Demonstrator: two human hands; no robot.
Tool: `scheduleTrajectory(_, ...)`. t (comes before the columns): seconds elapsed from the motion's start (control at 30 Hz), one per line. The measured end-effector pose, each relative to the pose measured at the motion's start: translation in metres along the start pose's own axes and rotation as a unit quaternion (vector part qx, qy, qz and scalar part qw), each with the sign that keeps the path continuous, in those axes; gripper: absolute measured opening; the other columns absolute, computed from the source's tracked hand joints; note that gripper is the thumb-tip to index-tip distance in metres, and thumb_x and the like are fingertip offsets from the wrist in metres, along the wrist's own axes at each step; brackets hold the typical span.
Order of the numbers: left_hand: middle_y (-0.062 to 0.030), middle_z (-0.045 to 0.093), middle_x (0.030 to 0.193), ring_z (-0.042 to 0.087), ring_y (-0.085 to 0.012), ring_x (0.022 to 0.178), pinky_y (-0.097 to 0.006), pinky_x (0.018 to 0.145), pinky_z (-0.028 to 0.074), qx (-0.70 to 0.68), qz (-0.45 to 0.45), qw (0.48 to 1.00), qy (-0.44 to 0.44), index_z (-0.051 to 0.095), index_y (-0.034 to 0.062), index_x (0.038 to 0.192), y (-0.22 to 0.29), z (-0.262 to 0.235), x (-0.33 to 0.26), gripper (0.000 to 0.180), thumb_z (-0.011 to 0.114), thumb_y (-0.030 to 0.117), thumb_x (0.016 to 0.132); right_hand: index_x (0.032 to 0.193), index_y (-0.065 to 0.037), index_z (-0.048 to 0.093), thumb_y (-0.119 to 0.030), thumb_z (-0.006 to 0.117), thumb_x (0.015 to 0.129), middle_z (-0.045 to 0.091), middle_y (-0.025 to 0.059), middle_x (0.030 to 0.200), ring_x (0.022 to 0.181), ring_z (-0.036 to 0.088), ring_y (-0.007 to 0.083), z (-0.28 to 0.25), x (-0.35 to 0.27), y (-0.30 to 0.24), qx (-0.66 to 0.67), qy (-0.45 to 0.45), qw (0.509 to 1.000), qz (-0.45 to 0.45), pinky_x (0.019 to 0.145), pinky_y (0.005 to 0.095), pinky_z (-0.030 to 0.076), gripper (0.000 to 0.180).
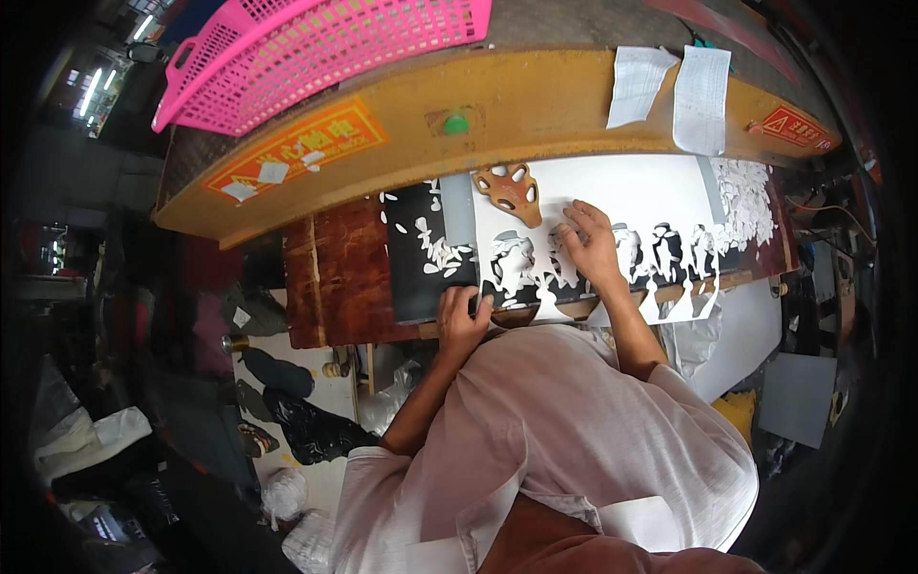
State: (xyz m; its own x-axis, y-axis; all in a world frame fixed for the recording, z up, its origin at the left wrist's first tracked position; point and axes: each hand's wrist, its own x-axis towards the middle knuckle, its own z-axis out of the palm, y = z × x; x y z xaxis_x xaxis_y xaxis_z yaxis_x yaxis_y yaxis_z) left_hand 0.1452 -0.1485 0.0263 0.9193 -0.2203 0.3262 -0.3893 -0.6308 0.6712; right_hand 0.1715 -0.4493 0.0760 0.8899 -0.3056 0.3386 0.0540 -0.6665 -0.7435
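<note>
White sheet (612, 206) beneath right fingers (583, 225)

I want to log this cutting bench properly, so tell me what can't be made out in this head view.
- Left hand: grips the near edge of the white sheet; whatever is under its palm is hidden.
- Right hand: lies flat on the cut-out part of the sheet, covering the shapes beneath.
- Brown cutting die: its blade side is not visible.
- White scraps: too small and bent by the fisheye to count.
- The person's own shirt hides the bench's near edge.

Bright centre, dark fisheye edges, slight blur.
</note>
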Motion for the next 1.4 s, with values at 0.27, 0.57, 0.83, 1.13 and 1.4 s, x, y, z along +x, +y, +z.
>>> scheduleTrajectory(0.27,-0.0107,0.072,0.086,0.07,-0.0365,0.084,-0.052,0.076,0.056,0.127,0.091,0.984,0.08,0.07,0.011,0.087,-0.039,0.032,0.042,0.021,0.069,0.03,0.097,0.122,0.0,0.078,-0.02,0.071,0.104,0.078,0.02,0.109,0.098,0.076,0.0295,-0.002,-0.034,-0.037,0.131,-0.072,0.989,-0.016,0.088,0.0374,0.059,0.028)
scheduleTrajectory(0.57,-0.0123,0.074,0.083,0.074,-0.0369,0.083,-0.052,0.073,0.058,0.145,0.029,0.988,0.036,0.071,0.0142,0.086,-0.038,0.033,0.045,0.022,0.073,0.036,0.092,0.121,0.0,0.075,-0.02,0.06,0.108,0.074,0.0082,0.092,0.082,0.065,0.0169,0.049,-0.018,-0.114,0.305,-0.076,0.949,0.034,0.078,0.0339,0.055,0.028)
scheduleTrajectory(0.83,-0.0128,0.067,0.069,0.069,-0.0382,0.068,-0.055,0.065,0.056,0.091,0.037,0.983,0.156,0.062,0.0111,0.07,-0.027,-0.018,-0.068,0.021,0.072,0.026,0.081,0.102,-0.002,0.073,-0.015,0.067,0.103,0.068,0.018,0.089,0.085,0.064,0.0405,-0.011,-0.195,0.011,-0.078,-0.168,0.953,-0.24,0.079,0.0508,0.05,0.015)
scheduleTrajectory(1.13,-0.0106,0.071,0.077,0.072,-0.0349,0.082,-0.052,0.077,0.055,0.096,-0.015,0.987,0.125,0.065,0.0096,0.075,-0.012,-0.057,-0.147,0.022,0.072,0.03,0.08,0.089,-0.003,0.069,-0.026,0.066,0.109,0.063,0.0133,0.081,0.077,0.06,0.0345,-0.022,-0.269,-0.048,-0.097,-0.193,0.958,-0.192,0.073,0.0492,0.047,0.031)
scheduleTrajectory(1.4,-0.0096,0.066,0.073,0.068,-0.0329,0.073,-0.053,0.072,0.053,0.073,0.015,0.987,0.145,0.064,0.0123,0.073,-0.003,-0.074,-0.222,0.017,0.075,0.024,0.077,0.092,0.002,0.073,-0.019,0.067,0.107,0.067,0.0152,0.083,0.078,0.061,0.0319,-0.046,-0.334,-0.069,0.008,-0.258,0.954,-0.151,0.076,0.0462,0.049,0.026)
